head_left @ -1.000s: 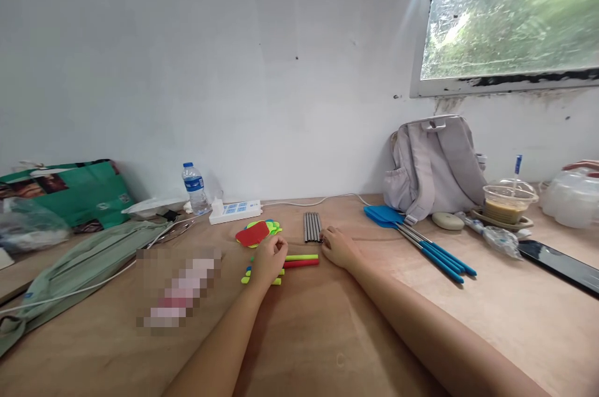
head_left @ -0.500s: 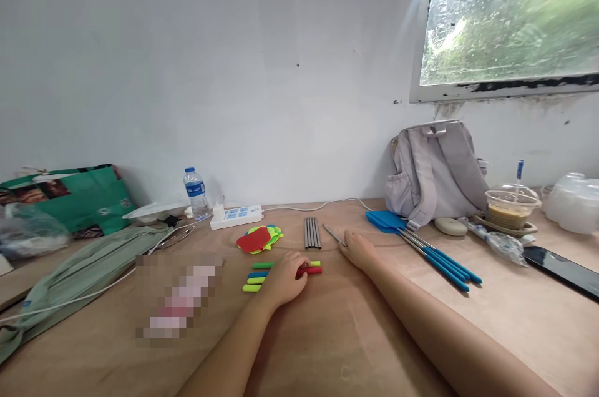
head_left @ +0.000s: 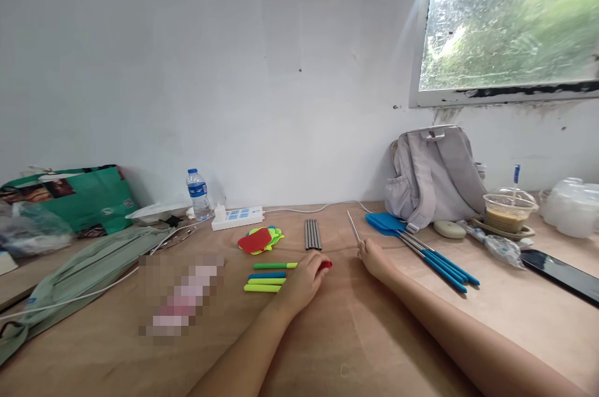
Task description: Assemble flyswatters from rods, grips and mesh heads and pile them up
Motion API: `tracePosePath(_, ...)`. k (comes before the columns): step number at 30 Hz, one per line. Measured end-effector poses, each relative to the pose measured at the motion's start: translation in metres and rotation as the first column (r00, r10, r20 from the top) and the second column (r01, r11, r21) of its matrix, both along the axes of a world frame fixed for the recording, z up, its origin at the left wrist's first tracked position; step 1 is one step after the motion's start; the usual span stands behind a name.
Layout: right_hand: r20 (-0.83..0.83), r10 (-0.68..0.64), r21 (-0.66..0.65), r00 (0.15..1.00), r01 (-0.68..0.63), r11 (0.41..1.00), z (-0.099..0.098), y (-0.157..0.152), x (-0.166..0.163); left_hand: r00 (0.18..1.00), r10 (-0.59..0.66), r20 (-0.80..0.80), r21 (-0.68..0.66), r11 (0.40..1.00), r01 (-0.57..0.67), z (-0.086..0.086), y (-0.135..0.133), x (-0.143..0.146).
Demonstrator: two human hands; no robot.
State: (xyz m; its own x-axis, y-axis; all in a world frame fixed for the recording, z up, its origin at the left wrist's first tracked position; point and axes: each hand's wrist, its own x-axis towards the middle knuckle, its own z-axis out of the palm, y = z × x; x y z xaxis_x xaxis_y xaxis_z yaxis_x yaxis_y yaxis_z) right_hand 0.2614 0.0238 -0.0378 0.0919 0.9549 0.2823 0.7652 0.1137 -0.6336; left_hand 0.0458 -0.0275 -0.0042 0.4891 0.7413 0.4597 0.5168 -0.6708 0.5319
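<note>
While the right hand [head_left: 374, 258] pinches one metal rod [head_left: 352, 226] tilted toward twelve o'clock, the left hand [head_left: 306, 277] closes on a red sleeve [head_left: 324, 264]. Remaining rods [head_left: 312, 234] wait at eleven o'clock of it, three coloured sleeves [head_left: 266, 281] at nine; I'd judge nothing joined yet.

A grey backpack [head_left: 435, 169] leans on the wall beyond the right hand, with blue spatulas [head_left: 421, 242] just right of that hand. An iced drink cup [head_left: 508, 206] stands farther right. Beyond the left hand lie a power strip [head_left: 236, 218] and a water bottle [head_left: 198, 193]; a green bag [head_left: 79, 197] sits far left.
</note>
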Motion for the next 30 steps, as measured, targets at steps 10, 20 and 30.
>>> tracePosePath(10,-0.598,0.547,0.526,0.586,-0.228,0.819,0.035,-0.036,-0.049,0.927,0.124,0.355,-0.189,0.980,-0.058,0.004,-0.018,0.021)
tracePosePath(20,-0.269,0.657,0.515,0.704,-0.471,0.716,0.052,-0.057,-0.045,0.964,0.072,0.255,-0.159,0.987,-0.032,0.009,-0.022,0.018)
tracePosePath(30,-0.131,0.501,0.381,0.856,-0.423,0.822,0.064,-0.068,-0.051,0.930,0.039,0.366,-0.244,0.968,0.056,-0.001,-0.015,0.020)
